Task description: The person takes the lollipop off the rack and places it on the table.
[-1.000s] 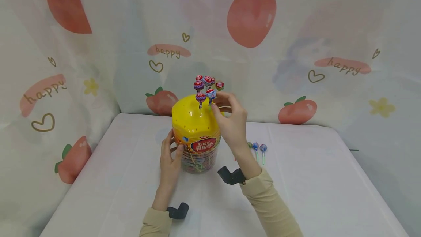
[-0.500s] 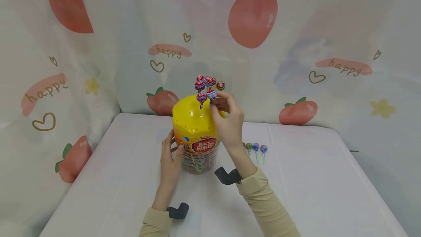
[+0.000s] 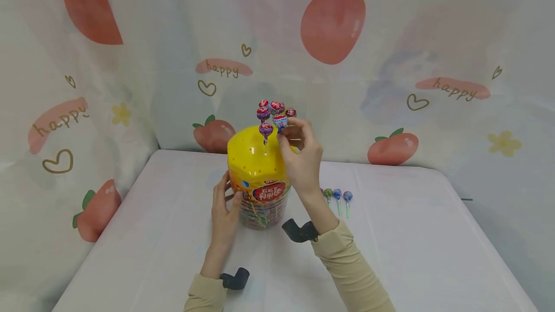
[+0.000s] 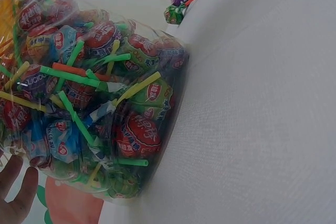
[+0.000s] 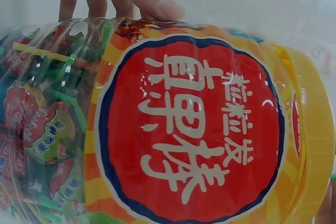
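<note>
A clear plastic jar [image 3: 262,213] with a yellow lid [image 3: 247,150] stands upright on the table. Wrapped lollipops with coloured sticks [image 4: 84,77] fill it. My left hand [image 3: 223,213] holds the jar's left side, thumb toward the front; that thumb [image 5: 170,9] lies along the label's edge in the right wrist view. Above the lid's right side, my right hand [image 3: 304,162] pinches a blue-wrapped lollipop [image 3: 280,121] just below its head. Its lower stick is hidden by the fingers. Several other lollipops, one purple [image 3: 266,129], stand up from the lid, which has small holes.
Right of the jar, a row of lollipops [image 3: 337,194] lies on the white-covered table [image 3: 416,235], partly hidden behind my right wrist. A patterned cloth backdrop [image 3: 277,23] rises behind and beside the table.
My right hand has shifted slightly left. The blue lollipop's head has tilted and risen a little, and its stick below the head has become hidden. My left hand stays on the jar.
</note>
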The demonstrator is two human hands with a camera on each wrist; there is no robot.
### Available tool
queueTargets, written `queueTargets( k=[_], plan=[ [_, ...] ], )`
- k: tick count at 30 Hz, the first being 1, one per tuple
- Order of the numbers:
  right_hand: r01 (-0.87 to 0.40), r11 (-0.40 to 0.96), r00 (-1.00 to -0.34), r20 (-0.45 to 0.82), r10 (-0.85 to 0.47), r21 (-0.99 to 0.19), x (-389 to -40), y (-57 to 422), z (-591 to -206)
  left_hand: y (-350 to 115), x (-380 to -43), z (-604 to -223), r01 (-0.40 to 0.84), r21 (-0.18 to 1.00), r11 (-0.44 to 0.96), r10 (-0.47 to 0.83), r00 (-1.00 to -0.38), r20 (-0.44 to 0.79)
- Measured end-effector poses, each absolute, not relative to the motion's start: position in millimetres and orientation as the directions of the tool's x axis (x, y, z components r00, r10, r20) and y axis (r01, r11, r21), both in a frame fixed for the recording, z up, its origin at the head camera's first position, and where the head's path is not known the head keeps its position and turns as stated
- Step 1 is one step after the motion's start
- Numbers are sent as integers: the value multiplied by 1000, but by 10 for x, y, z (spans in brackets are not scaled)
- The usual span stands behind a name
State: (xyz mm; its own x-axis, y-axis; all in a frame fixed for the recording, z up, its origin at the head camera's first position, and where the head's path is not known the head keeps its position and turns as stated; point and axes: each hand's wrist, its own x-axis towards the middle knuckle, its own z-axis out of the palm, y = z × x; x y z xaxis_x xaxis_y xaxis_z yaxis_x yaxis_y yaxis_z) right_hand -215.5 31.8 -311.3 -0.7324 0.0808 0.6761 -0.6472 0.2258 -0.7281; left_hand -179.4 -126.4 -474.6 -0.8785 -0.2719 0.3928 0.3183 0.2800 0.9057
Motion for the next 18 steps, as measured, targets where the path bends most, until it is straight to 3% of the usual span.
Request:
queueTargets(
  k=[18],
  plan=[
    [-630, 199, -734, 659, 166, -751, -2069, 651, -3190, -1267, -1784, -4748, 337, 888, 313, -269, -865, 423]
  ],
)
